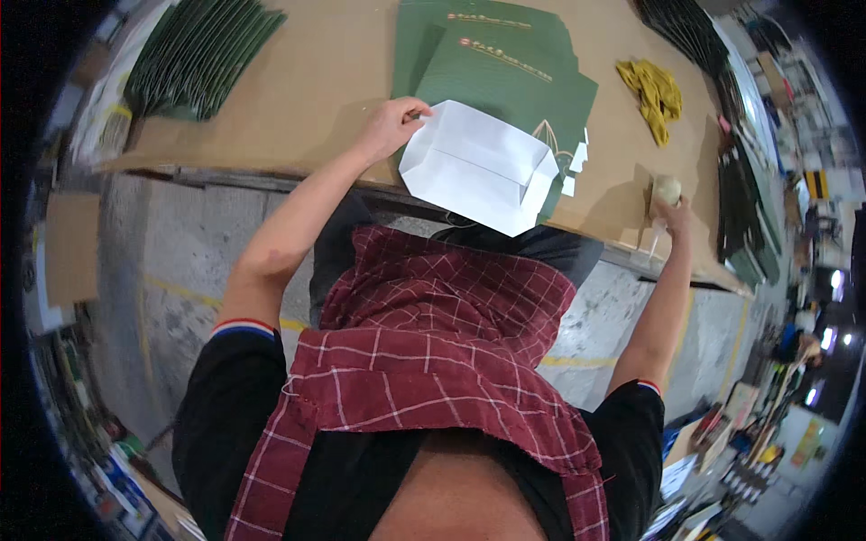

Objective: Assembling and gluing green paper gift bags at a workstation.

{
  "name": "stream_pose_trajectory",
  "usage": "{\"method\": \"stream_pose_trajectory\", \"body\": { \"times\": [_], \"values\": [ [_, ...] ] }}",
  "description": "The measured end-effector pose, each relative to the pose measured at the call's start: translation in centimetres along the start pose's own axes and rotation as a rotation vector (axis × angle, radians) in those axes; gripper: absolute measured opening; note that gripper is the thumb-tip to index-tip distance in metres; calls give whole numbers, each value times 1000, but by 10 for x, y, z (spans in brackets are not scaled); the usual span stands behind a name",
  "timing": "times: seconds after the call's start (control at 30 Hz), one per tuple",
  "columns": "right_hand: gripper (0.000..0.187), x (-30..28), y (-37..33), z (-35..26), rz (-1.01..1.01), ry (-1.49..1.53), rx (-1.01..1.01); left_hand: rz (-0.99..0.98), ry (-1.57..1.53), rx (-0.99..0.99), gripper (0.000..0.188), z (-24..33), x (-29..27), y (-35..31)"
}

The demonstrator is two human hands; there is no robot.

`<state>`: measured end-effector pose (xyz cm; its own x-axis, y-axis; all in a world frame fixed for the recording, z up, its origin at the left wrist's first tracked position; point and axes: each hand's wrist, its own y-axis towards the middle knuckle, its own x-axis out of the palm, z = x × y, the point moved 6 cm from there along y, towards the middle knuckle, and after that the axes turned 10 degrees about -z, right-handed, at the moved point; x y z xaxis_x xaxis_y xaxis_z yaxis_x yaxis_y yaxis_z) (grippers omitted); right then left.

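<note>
A: Head view: left hand (390, 126) pinches the white sheet (478, 167) at its 10 o'clock corner. The sheet lies on the green stack (505, 72) at the table (307, 81) edge.

B: Axis?

A: Long axis runs 10 to 4 o'clock, away from that grip. Left hand is nearer.

B: Right?

A: Right hand (669, 209) at 3 o'clock, clenched around a small pale thing (667, 188), well apart. Yellow bundle (654, 90) lies beyond it.
</note>
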<state>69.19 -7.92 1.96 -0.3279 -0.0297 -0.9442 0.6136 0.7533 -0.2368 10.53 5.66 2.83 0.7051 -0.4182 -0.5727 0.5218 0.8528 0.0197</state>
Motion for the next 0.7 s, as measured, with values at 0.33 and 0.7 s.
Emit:
{"method": "stream_pose_trajectory", "body": {
  "times": [0.33, 0.7],
  "values": [
    [61, -13, -162, -251, -544, 1761, -927, 7, -114, 90, 29, -22, -3, -1],
    [51, 61, -217, -358, -182, 1284, -808, 36, -91, 65, 29, -11, 0, 0]
  ]
}}
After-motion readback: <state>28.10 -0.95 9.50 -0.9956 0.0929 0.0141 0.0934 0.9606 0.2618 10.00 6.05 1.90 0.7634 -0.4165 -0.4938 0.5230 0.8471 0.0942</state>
